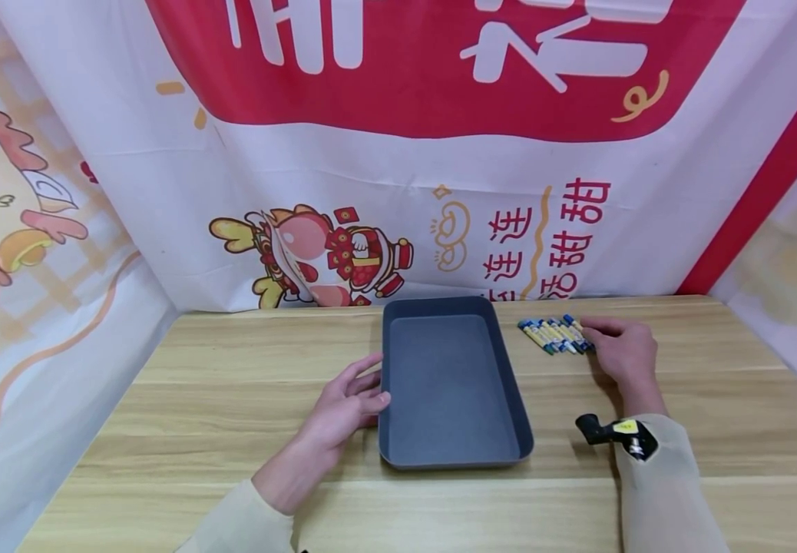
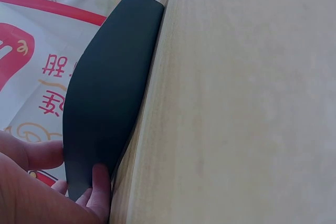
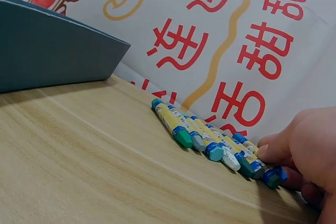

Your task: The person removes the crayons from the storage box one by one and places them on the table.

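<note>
A dark grey rectangular tray [image 1: 450,384] lies flat on the wooden table. My left hand [image 1: 346,403] holds its left side, with the thumb at the rim and fingers against the outer wall [image 2: 110,87]. To the right of the tray, several crayons [image 1: 550,336] with yellow and blue wrappers lie side by side in a slanted row. Their tips [image 3: 215,151] show green, grey, teal and white. My right hand [image 1: 623,349] is at the row's right end, where thumb and fingers [image 3: 273,150] pinch a crayon that they partly cover.
The wooden table [image 1: 233,415] runs back to a white printed cloth [image 1: 440,200] hanging close behind the tray and crayons. More cloth hangs at both sides. A black device [image 1: 620,432] with a yellow label is strapped to the right sleeve.
</note>
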A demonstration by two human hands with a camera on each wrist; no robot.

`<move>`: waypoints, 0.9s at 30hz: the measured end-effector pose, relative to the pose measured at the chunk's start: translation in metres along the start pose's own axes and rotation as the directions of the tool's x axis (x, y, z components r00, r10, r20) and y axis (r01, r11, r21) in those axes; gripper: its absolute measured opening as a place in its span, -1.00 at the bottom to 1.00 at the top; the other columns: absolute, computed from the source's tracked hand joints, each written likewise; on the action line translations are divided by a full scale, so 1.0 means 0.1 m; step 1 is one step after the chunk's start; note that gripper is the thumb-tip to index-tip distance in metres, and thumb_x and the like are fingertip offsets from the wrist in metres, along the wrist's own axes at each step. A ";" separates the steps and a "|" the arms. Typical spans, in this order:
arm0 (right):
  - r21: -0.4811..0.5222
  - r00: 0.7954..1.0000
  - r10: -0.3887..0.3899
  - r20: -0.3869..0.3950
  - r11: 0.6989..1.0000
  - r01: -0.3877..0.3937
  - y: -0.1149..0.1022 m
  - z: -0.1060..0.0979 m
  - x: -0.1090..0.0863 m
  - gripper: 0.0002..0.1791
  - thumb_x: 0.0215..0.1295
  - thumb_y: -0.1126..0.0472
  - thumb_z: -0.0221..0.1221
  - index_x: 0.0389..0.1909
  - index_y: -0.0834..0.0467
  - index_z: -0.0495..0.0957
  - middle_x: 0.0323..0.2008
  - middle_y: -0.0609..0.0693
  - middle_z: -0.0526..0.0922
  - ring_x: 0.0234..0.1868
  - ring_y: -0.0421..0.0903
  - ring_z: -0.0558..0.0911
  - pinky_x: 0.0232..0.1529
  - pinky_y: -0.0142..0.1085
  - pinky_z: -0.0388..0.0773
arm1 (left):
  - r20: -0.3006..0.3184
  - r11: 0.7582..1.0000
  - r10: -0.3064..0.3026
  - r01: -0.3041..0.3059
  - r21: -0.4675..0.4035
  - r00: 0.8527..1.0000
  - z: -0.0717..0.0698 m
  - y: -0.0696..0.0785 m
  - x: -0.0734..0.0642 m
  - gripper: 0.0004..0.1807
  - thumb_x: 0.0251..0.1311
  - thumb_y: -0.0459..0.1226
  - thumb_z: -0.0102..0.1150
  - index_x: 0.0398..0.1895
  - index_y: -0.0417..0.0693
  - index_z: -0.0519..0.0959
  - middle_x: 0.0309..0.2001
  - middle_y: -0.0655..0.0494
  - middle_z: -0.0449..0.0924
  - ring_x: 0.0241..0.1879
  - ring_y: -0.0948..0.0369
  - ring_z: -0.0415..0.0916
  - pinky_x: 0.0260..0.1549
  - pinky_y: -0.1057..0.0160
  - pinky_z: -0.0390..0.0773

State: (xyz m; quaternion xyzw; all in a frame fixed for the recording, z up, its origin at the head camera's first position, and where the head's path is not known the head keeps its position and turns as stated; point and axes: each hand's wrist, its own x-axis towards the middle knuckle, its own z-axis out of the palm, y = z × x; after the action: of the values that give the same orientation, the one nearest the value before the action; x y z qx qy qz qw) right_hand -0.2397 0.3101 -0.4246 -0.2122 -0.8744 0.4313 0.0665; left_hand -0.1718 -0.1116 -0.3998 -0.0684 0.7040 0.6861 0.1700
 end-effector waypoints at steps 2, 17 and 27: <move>-0.004 1.000 0.003 0.003 1.000 -0.003 0.00 0.00 0.00 -0.56 0.63 0.04 0.10 0.38 0.10 0.60 0.40 0.26 0.58 0.42 0.27 0.46 0.32 0.13 0.43 | 0.002 1.000 0.001 -0.001 -0.002 1.000 0.00 0.00 0.00 -0.30 0.44 -0.41 0.21 0.59 0.19 0.36 0.56 -0.18 0.38 0.33 -0.04 0.61 0.16 0.05 0.68; 0.040 0.999 0.049 -0.013 0.998 -0.048 0.01 -0.09 -0.02 -0.47 0.61 -0.09 0.10 0.44 0.07 0.54 0.45 0.22 0.54 0.48 0.24 0.44 0.42 0.15 0.41 | 0.018 1.000 0.007 -0.007 -0.007 1.000 0.02 0.00 0.01 -0.29 0.44 -0.41 0.22 0.60 0.19 0.36 0.56 -0.18 0.38 0.41 -0.09 0.54 0.23 0.00 0.66; 0.111 1.000 0.004 0.009 0.994 -0.005 -0.30 -0.30 -0.12 -0.23 0.47 -0.41 0.08 0.49 -0.02 0.49 0.51 0.12 0.49 0.46 0.12 0.42 0.15 -0.19 0.47 | 0.003 1.000 0.011 -0.011 -0.010 1.000 0.01 0.02 0.00 -0.30 0.42 -0.35 0.26 0.59 0.19 0.37 0.60 -0.16 0.33 0.41 -0.08 0.54 0.31 -0.09 0.61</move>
State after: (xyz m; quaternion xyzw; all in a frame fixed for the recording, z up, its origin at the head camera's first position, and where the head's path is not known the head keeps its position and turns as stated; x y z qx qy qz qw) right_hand -0.2298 0.3104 -0.3819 -0.2082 -0.8488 0.4803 0.0734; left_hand -0.1720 -0.1101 -0.3975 -0.0645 0.7006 0.6907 0.1670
